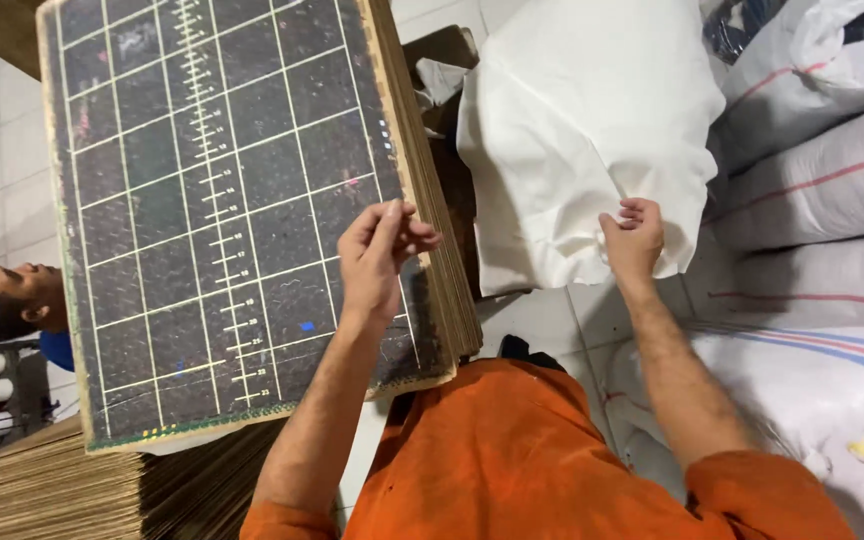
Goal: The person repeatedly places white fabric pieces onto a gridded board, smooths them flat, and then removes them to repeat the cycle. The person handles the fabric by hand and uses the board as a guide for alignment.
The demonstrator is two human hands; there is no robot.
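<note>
My left hand (377, 255) pinches closed above the gridded dark board (222, 210) atop stacked cardboard, while my right hand (632, 240) grips white cloth (582, 130).

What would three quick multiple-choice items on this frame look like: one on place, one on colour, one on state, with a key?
1. Where does the left hand rest?
A. On the dark gridded board
B. On the striped sacks
C. On the floor tiles

2. What colour is the person's shirt?
A. Blue
B. Orange
C. Grey

3. What is the right hand doing?
A. Hanging free and open
B. Pinching a fold of the white cloth
C. Pressing flat on the cardboard stack

Key: 1 A, the left hand's fingers lie at the right edge of the dark gridded board, which sits on a cardboard stack. 2 B, the sleeves and chest at the bottom of the view are orange. 3 B, the fingers are curled shut on the white cloth, which bunches at the grip.
</note>
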